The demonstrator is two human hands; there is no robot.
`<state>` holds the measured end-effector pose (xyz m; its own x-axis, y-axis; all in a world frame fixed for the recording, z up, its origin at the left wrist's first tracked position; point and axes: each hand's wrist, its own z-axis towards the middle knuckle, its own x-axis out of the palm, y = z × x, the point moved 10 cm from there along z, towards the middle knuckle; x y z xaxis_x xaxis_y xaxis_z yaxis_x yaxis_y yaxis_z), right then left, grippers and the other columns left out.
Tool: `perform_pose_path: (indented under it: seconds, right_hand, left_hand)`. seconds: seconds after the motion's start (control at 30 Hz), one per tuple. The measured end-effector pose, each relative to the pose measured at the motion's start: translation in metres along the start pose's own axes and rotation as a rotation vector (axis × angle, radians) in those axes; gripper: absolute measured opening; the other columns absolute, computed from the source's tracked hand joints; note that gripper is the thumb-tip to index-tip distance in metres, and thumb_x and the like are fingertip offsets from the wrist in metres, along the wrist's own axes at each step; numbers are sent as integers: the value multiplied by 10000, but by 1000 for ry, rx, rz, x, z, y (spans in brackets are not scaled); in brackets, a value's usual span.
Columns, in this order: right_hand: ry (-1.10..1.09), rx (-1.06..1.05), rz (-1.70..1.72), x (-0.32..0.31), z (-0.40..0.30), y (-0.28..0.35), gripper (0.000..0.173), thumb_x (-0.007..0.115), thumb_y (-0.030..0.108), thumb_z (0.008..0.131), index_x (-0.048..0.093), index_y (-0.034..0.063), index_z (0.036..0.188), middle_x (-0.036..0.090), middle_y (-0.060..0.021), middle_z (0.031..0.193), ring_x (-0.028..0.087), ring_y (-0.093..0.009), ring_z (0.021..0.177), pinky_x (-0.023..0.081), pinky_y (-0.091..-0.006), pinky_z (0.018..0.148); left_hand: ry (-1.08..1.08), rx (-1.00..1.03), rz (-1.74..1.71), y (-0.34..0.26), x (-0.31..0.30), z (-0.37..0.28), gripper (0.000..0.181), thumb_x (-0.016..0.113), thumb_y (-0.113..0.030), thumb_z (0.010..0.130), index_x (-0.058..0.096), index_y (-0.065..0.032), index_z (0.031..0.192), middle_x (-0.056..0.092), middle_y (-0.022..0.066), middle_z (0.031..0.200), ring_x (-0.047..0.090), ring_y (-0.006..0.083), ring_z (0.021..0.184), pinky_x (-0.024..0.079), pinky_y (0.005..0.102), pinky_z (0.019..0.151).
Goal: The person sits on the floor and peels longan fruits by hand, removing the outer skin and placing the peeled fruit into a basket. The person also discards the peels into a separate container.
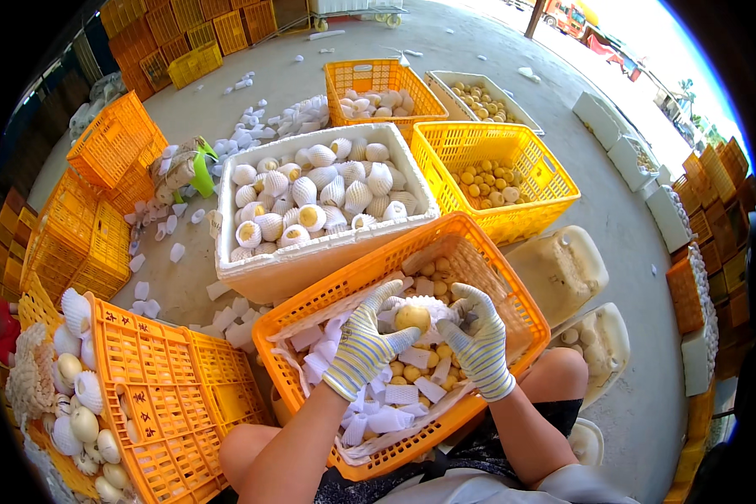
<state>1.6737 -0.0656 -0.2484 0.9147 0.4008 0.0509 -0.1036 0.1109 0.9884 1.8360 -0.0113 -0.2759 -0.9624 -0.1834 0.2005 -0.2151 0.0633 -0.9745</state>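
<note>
Both hands wear striped knit gloves and meet over an orange plastic crate point(277, 340) between the knees. My left hand point(368, 340) grips the left side of a round yellow fruit point(412, 319) and its white foam net sleeve point(438, 307), thumb below, fingers above. From the other side, my right hand point(479, 340) pinches the sleeve between thumb and fingers. The sleeve sits behind and around the fruit; its far side is hidden. Below the hands, loose foam sleeves point(387, 420) lie among small yellow fruits point(411, 373) in the lined crate.
Ahead stands a white foam box point(327, 249) full of sleeved fruit. A yellow crate point(504, 217) holds bare fruit. At left, an orange crate point(157, 390) holds larger pale fruit. Plastic jugs point(557, 268) stand at right. Loose sleeves point(177, 252) litter the concrete floor point(617, 252).
</note>
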Motion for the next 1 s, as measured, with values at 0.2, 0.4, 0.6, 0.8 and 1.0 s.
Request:
perform_pose_path:
  seconds: [0.2,0.4,0.6,0.8,1.0]
  right_hand:
    - [212,-155,-251,38,-4,27,574,726,-1,795,495,38,1320,581,-111,1127,615,-200,944,524,-303,824]
    - [417,-380,-597,38,-10,31,707,802,123,741,467,49,1359,555,-176,1264,576,-321,1143,479,-386,969]
    - [205,269,315,-71,-16,34,671,778,76,797,461,44,1387,535,-75,1325,535,-167,1193,437,-326,1025]
    - [42,-30,27,-182,-60,96,713,803,73,768,462,56,1394,527,-57,1340,491,-165,1241,388,-347,1077]
    - [-384,-71,-20,-331,-133,75,659,787,41,769,492,50,1359,554,-58,1290,535,-146,1169,432,-311,1023]
  left_hand:
    - [-176,-19,282,23,-23,4,655,855,-223,714,563,-20,1264,633,107,1180,628,174,1030,533,298,871]
    - [57,-159,35,17,18,-6,552,775,-270,827,545,2,1249,635,98,1103,656,153,893,558,265,746]
    - [35,-118,39,27,9,3,488,666,-220,913,489,8,1307,626,108,1111,679,167,835,559,255,693]
    - [324,-267,548,119,33,-27,488,694,-183,861,553,20,1281,669,114,1038,664,174,883,543,290,802]
    - [817,-552,935,199,105,-108,627,712,-311,851,498,3,1350,650,198,1175,658,273,1034,534,353,867]
